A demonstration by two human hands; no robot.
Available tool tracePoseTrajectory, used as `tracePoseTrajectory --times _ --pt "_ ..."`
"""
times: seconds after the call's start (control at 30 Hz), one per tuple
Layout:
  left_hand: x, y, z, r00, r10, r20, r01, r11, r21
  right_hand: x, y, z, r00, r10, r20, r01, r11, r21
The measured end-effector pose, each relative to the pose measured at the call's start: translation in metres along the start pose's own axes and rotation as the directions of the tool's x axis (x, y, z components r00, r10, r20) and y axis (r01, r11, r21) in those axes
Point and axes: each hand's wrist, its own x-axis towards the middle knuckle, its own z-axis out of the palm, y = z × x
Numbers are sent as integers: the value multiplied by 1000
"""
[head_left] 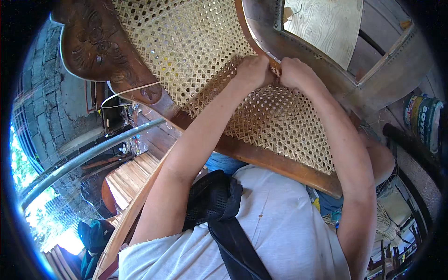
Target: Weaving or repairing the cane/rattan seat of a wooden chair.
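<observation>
A carved dark wooden frame (100,51) holds a panel of pale woven cane (186,42). My left hand (254,72) and my right hand (296,74) are close together at the panel's far edge, where the cane meets the curved wooden rim (252,39). Both hands are closed, pinching at the cane weave or a strand there; what lies between the fingers is hidden. A loose cane strand (128,91) curls off the frame's left side.
A plywood board (326,23) sits behind the frame at top right. Paint cans (424,119) stand at the right. A metal pipe (84,158) and a slatted wooden piece (128,179) lie at left. Bundled cane fibre (387,224) is at lower right.
</observation>
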Motion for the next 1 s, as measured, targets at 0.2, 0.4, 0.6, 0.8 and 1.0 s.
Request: tracePoseTrajectory --times 0.2,0.4,0.6,0.8,1.0 --pt "-4 31 -9 994 -87 61 83 994 67 11 5 -10 935 195 298 -249 955 159" --pt "-14 56 -33 970 -97 221 75 991 106 6 38 0 986 160 56 -159 987 -12" --pt "-8 59 -18 992 18 121 -18 1000 -6 -31 82 -37 960 205 -192 -256 919 -300" --pt "4 61 -3 965 133 227 -90 977 -191 -28 103 -41 956 210 -204 -221 975 -29" --pt "11 44 7 992 37 125 3 952 -306 -18 109 -15 974 -4 -227 15 999 50"
